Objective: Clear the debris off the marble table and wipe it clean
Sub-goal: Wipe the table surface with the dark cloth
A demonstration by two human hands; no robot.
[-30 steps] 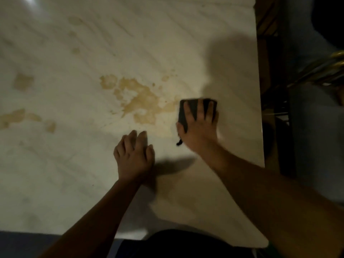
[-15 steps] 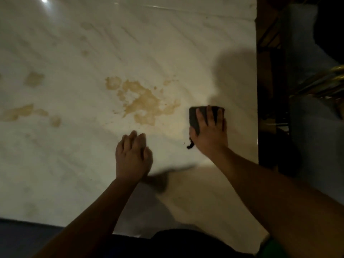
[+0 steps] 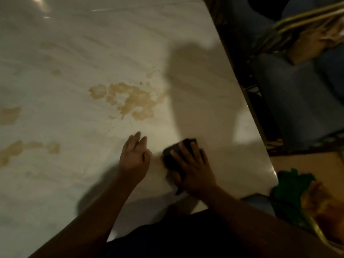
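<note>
Fingers (image 3: 193, 149) of right hand (image 3: 195, 172) press dark pad (image 3: 170, 157).

- dim, warm indoor light; the whole picture is soft and grainy.
- a small glare spot (image 3: 37, 0) shines on the desk (image 3: 55, 183) at the far left.
- a broad dark shadow (image 3: 195, 81) crosses the desk's right side.
- motion blur smears the right edge.

Left hand (image 3: 134, 157) and right hand (image 3: 193, 168) lie flat, palms down, fingers straight, close together.
</note>
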